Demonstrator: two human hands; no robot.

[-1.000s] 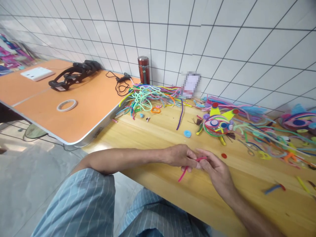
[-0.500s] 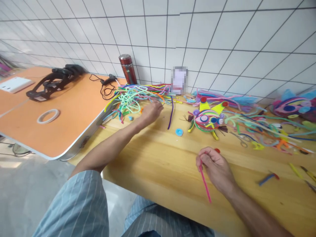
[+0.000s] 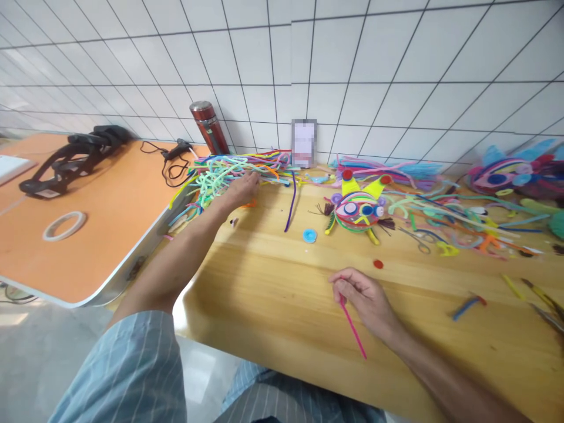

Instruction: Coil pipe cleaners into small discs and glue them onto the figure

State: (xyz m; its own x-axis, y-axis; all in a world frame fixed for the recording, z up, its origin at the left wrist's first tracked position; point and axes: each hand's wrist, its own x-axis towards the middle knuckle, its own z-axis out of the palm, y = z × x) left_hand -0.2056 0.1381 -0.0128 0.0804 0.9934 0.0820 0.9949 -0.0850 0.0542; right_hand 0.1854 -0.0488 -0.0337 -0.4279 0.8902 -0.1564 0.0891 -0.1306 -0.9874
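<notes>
My right hand [image 3: 359,296] pinches one end of a bright pink pipe cleaner [image 3: 353,329], whose free length slants down over the wooden table [image 3: 264,305]. At the far left of this table, my left hand [image 3: 242,190] reaches to the edge of a tangled pile of pipe cleaners [image 3: 215,176], mostly pale green. Its fingers are bent together, and what they may hold is hidden. Between the hands lie a purple pipe cleaner [image 3: 291,202] and a blue disc [image 3: 309,236]. Beyond my right hand are a red disc [image 3: 378,264] and a colourful mask-like craft piece [image 3: 359,210] with yellow horns.
A red flask [image 3: 210,128] and a phone [image 3: 304,144] stand by the tiled wall. On the orange table [image 3: 110,235] at left are a tape roll [image 3: 64,225] and a black headset-like device [image 3: 74,158]. Scissors [image 3: 418,239] and pliers-like tools [image 3: 544,296] lie at right.
My left hand has moved a little farther into the edge of the pile. My right hand still holds the pink pipe cleaner, and the red disc beside it now shows fully. The view has shifted slightly right.
</notes>
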